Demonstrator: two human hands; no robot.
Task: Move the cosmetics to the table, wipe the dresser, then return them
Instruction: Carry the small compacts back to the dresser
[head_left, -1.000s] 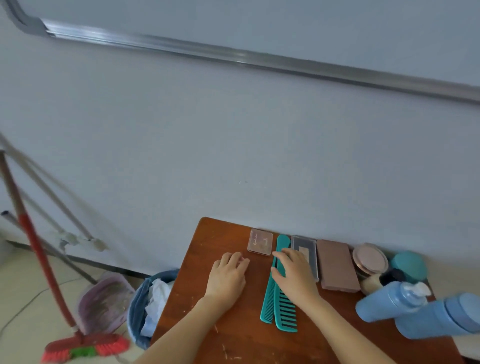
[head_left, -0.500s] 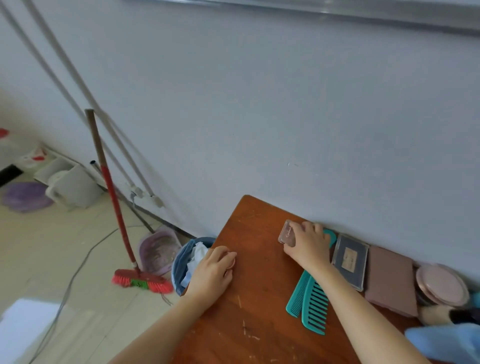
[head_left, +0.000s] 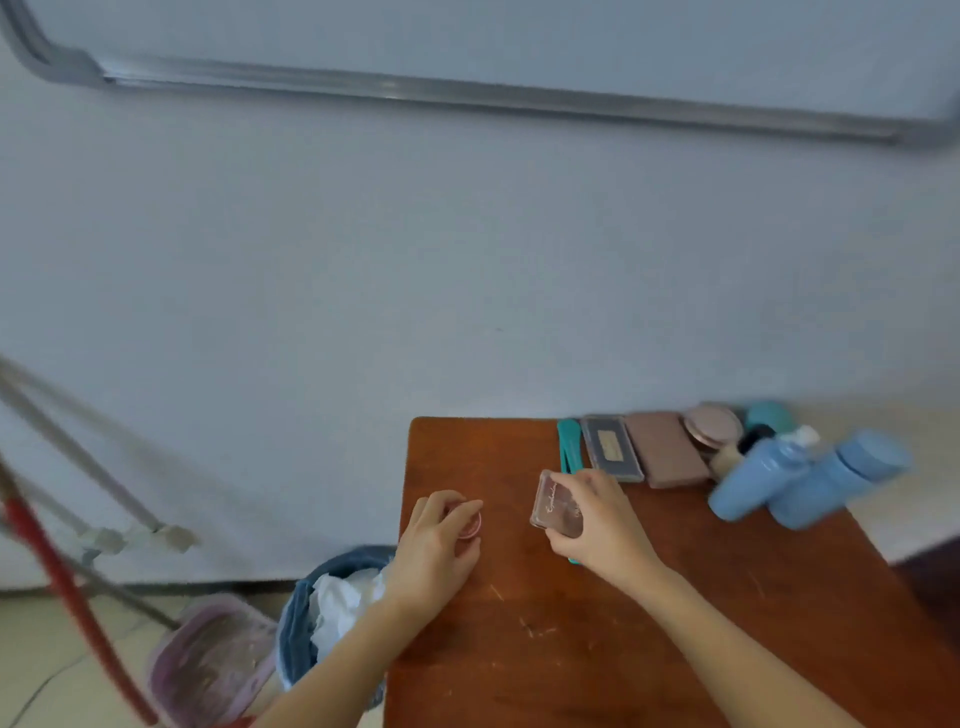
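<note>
My right hand (head_left: 597, 525) grips a small pink square compact (head_left: 556, 504), lifted off the brown wooden table (head_left: 649, 623). My left hand (head_left: 436, 551) holds a small round pink pot (head_left: 470, 522) near the table's left edge. Along the wall lie teal combs (head_left: 569, 447), a grey palette (head_left: 610, 448), a brown palette (head_left: 665, 449), a round pink compact (head_left: 714, 425), a teal round thing (head_left: 771, 415) and two blue bottles (head_left: 800, 478) lying on their sides.
Left of the table a blue bin (head_left: 311, 608) with white tissue stands on the floor. Beside it are a pink dustpan (head_left: 208, 660) and a red broom handle (head_left: 57, 582). The wall runs right behind the table.
My right hand has pulled the square compact away from the wall toward the middle of the table. My left hand now shows a round pot in its fingers. The view has swung back right.
</note>
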